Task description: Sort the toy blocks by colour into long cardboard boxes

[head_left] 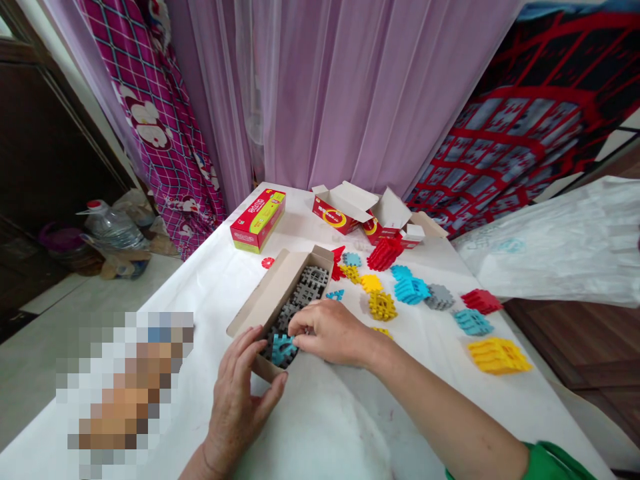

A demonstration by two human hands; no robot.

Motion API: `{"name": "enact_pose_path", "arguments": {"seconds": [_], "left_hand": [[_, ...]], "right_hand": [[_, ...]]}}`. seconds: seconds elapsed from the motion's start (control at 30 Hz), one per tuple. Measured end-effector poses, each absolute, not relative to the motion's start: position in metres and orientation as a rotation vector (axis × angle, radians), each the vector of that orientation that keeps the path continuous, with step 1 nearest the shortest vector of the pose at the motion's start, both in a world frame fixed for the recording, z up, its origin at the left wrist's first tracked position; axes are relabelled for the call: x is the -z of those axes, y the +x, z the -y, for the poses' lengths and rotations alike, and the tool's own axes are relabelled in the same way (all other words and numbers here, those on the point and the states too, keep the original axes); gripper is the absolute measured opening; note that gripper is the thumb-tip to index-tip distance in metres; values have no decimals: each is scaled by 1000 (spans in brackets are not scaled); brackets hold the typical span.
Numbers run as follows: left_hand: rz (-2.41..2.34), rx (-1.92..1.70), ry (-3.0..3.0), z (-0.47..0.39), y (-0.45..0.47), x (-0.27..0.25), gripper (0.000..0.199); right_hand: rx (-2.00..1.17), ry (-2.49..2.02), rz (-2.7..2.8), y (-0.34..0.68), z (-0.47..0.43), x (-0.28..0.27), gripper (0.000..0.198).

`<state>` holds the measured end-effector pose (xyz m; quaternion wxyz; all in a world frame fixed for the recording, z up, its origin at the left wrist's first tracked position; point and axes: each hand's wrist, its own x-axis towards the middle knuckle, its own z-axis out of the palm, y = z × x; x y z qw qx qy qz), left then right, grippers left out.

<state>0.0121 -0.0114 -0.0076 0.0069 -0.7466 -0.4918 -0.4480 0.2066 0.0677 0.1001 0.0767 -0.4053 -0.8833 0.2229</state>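
An open cardboard box (270, 293) lies at a slant on the table, its long flap folded out to the left. Grey notched plastic building pieces (306, 291) fill it in a row. My left hand (243, 387) grips the near end, fingers over the left wall and thumb by the front corner. At that end a light blue building piece (283, 348) rests among the grey ones. My right hand (330, 333) reaches in from the right, its thumb and fingers closed at the edge of the blue piece. The fingertips are partly hidden.
Stacks of yellow (500, 355), blue (411, 288) and red pieces (384, 252) are spread to the right. A closed red box (259, 220) stands at the back left. Opened red boxes (343, 208) lie at the back. A blurred patch (135, 387) covers something at left.
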Motion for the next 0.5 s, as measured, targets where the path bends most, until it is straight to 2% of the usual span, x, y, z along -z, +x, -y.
{"name": "enact_pose_path", "arguments": {"seconds": [0.17,0.33,0.5], "left_hand": [[1540,1395,-2334,11,12,8,46],[1534,1389,-2337,11,13,7,47],[1537,1377,-2335,12,13,5,45]], "right_hand": [[-334,-1234,2797,193,-57,-99,9],[-366,-1243,2615,209,-58,-104,4],[-241,-1339,2554,224,-67,-108,5]]}}
